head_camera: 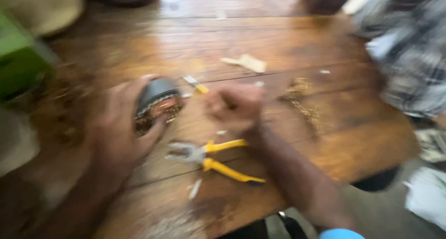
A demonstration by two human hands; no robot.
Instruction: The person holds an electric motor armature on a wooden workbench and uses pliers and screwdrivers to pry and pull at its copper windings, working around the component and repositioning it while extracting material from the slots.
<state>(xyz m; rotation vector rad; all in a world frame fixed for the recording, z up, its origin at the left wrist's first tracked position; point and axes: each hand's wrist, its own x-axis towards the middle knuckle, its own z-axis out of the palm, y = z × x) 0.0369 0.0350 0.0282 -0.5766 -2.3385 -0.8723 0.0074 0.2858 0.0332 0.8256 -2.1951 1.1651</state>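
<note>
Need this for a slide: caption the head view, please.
Left hand holds a round copper-wound motor part, right hand fisted above yellow-handled pliers on a wooden table.

The tabletop [288, 39] is reddish-brown wood with darker plank lines. The pliers [211, 159] near the front have yellow handles and grey metal jaws. The round part [157, 104] in the left hand [118, 127] looks grey outside with coppery brown inside, though blur hides detail. A green box [16, 62] sits far left. Plaid grey-white cloth [413, 53] lies far right. A pale scrap [246, 62] lies mid-table.
</note>
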